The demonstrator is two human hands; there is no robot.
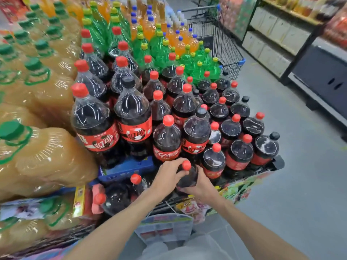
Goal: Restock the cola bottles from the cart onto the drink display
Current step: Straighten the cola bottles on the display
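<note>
Both hands, left hand (169,175) and right hand (201,186), grip one red-cap cola bottle (187,176) at the display's (249,182) front edge, not yet set down; display looks mostly full w/ cola, cart (221,40) contents unseen.

Glossy clear plastic cola bottles (167,139), matt red caps (168,120), wire-metal cart (225,45)

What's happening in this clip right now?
A person is restocking a drink display. Both hands grip one red-capped cola bottle at the display's near edge: the left hand by its neck, the right hand round its body. Rows of cola bottles already stand just behind it, with green bottles farther back.
</note>
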